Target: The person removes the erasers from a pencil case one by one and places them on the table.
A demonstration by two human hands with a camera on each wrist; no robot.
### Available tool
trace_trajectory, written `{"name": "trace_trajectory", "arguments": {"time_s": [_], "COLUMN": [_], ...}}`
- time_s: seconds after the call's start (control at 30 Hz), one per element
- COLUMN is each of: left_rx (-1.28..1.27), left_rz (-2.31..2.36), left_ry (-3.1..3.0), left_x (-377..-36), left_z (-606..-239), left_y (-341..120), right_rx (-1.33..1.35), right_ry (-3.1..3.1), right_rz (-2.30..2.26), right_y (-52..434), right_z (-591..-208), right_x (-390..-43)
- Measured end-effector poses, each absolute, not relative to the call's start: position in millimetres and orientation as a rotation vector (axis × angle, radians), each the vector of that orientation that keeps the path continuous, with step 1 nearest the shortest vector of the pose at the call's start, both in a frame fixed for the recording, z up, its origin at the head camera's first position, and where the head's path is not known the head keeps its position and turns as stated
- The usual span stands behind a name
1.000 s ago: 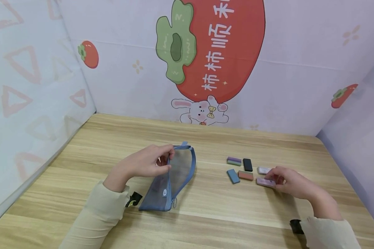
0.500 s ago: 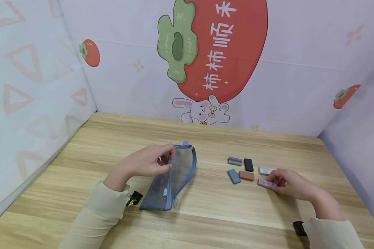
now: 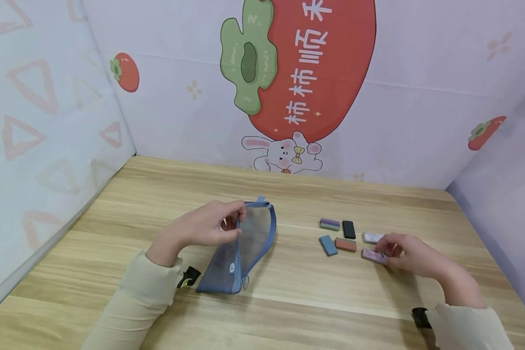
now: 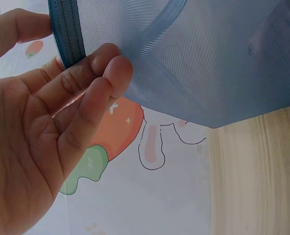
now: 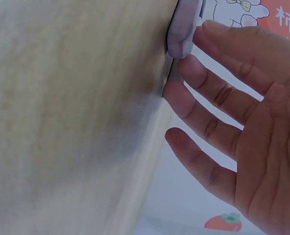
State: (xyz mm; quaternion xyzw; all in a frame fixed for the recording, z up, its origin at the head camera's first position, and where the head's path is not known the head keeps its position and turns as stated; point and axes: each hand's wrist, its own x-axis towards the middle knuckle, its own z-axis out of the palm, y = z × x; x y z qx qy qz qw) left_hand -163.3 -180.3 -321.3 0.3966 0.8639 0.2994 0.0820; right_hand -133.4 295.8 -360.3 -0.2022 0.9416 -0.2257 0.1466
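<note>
Your left grip (image 3: 201,227) still pinches the mesh pouch (image 3: 245,248) open on the tabletop (image 3: 288,291); your right grip (image 3: 402,253), fingers straight, has settled on the pink eraser (image 3: 373,255), not lifted.

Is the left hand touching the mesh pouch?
Touching. The left wrist view shows the left hand pinching the pouch edge between thumb and fingers.

Left hand (image 3: 201,227) is raised off the surface, fingers (image 4: 93,73) curled in a pinch — right hand (image 3: 404,252) lies low, fingers (image 5: 208,105) extended and spread.
</note>
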Motion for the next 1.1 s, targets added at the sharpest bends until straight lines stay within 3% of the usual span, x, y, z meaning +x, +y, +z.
{"name": "trace_trajectory", "arguments": {"time_s": [1.1], "left_rx": [1.185], "left_rz": [0.888], "left_ry": [2.59], "left_x": [-160.6], "left_z": [-316.2], "left_y": [-179.8], "right_rx": [-0.697], "right_ry": [2.744], "right_rz": [-0.733], "right_y": [262.0], "right_z": [-341.5], "right_x": [-141.0]}}
